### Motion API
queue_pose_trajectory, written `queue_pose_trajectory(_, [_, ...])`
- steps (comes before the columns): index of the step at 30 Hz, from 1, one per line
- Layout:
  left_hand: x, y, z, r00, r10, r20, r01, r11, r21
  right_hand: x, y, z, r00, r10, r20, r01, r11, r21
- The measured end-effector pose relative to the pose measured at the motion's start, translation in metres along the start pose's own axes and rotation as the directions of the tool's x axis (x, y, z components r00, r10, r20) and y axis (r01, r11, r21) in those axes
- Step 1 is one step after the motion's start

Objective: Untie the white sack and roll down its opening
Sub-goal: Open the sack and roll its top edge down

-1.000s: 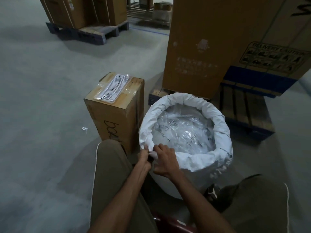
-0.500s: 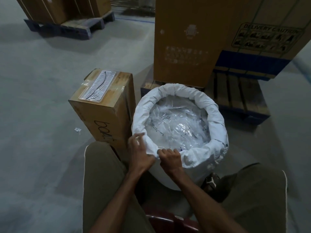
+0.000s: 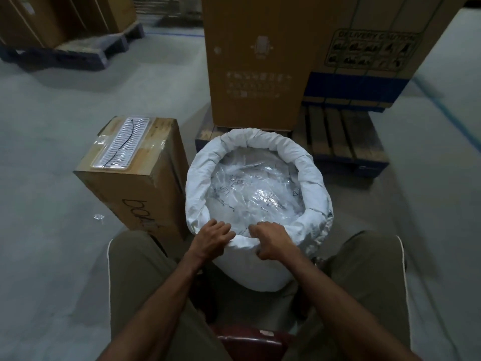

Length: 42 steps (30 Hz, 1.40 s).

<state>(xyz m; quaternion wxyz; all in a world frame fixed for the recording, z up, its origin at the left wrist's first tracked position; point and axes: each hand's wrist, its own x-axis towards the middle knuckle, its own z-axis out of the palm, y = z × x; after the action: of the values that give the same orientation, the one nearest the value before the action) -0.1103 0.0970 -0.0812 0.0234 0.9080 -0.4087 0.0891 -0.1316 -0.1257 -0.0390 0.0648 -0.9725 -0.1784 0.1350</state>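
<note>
Sack (image 3: pixel 263 267) stands upright on the floor (image 3: pixel 52 256) between the seated person's knees, mouth open, its rim (image 3: pixel 307 162) rolled outward into a thick cuff all round. Clear plastic bags (image 3: pixel 257 194) fill the inside. Left hand (image 3: pixel 212 237) rests on the near rim, fingers bent over the cuff and gripping it. Right hand (image 3: pixel 272 239) is just beside it on the near rim, fingers curled over the cuff, thumb under the roll. Hands are apart, not touching. Carton (image 3: pixel 140 178) lies just left of the sack, a plastic tray (image 3: pixel 125 144) taped on top. Tall box (image 3: pixel 260 61) on a pallet (image 3: pixel 341 142) stands behind
</note>
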Motion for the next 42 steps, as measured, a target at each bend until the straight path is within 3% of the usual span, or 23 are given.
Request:
queue_pose_trajectory(2, [0.001, 0.004, -0.002, 0.990, -0.098, 0.105, 0.108, 0.989, -0.098, 0.001, 0.000, 0.008, 0.999, -0.050, -0.006, 0.050, 0.998, -0.035])
queue_pose_trajectory(5, [0.003, 0.017, -0.005, 0.969, -0.121, 0.216, 0.189, 0.925, -0.330, -0.004, -0.006, 0.028, 0.994, -0.079, -0.071, 0.073, 0.994, -0.082])
queue_pose_trajectory(7, [0.011, 0.025, -0.006, 0.945, -0.130, 0.299, 0.244, 0.891, -0.382, -0.012, -0.010, 0.044, 0.991, -0.089, -0.105, 0.074, 0.988, -0.137])
queue_pose_trajectory(10, [0.027, 0.031, -0.006, 0.914, -0.127, 0.384, 0.249, 0.925, -0.288, -0.019, -0.009, 0.060, 0.984, -0.133, -0.116, 0.112, 0.979, -0.171])
queue_pose_trajectory(14, [0.038, 0.031, -0.004, 0.883, -0.134, 0.450, 0.285, 0.915, -0.287, -0.018, -0.002, 0.050, 0.989, -0.126, -0.078, 0.119, 0.989, -0.092])
queue_pose_trajectory(20, [0.052, 0.043, 0.000, 0.914, -0.146, 0.378, 0.206, 0.971, -0.123, -0.023, 0.036, 0.017, 1.000, -0.025, 0.012, 0.027, 0.979, -0.202])
queue_pose_trajectory(25, [0.050, 0.054, 0.008, 0.923, -0.120, 0.367, 0.162, 0.983, -0.086, -0.028, 0.049, 0.010, 0.997, -0.072, -0.039, 0.062, 0.974, -0.220])
queue_pose_trajectory(29, [0.047, 0.052, 0.011, 0.878, -0.170, 0.448, 0.212, 0.976, -0.044, -0.033, 0.051, 0.032, 0.990, -0.066, -0.129, 0.034, 0.972, -0.234])
queue_pose_trajectory(32, [0.048, 0.058, 0.013, 0.852, -0.186, 0.489, 0.235, 0.971, -0.040, -0.036, 0.049, 0.048, 0.968, -0.007, -0.253, -0.037, 0.985, -0.169])
queue_pose_trajectory(35, [0.059, 0.074, 0.012, 0.878, -0.178, 0.444, 0.295, 0.933, -0.209, -0.042, 0.046, 0.059, 0.928, 0.056, -0.369, -0.087, 0.994, -0.067])
queue_pose_trajectory(38, [0.069, 0.087, 0.011, 0.904, -0.211, 0.372, 0.318, 0.913, -0.255, -0.049, 0.047, 0.057, 0.910, 0.098, -0.403, -0.074, 0.994, 0.077])
queue_pose_trajectory(40, [0.071, 0.092, 0.013, 0.905, -0.282, 0.318, 0.365, 0.899, -0.241, -0.052, 0.045, 0.051, 0.860, 0.228, -0.457, -0.114, 0.958, 0.263])
queue_pose_trajectory(42, [0.071, 0.098, 0.020, 0.913, -0.286, 0.291, 0.349, 0.917, -0.195, -0.055, 0.035, 0.047, 0.735, 0.470, -0.488, -0.212, 0.844, 0.494])
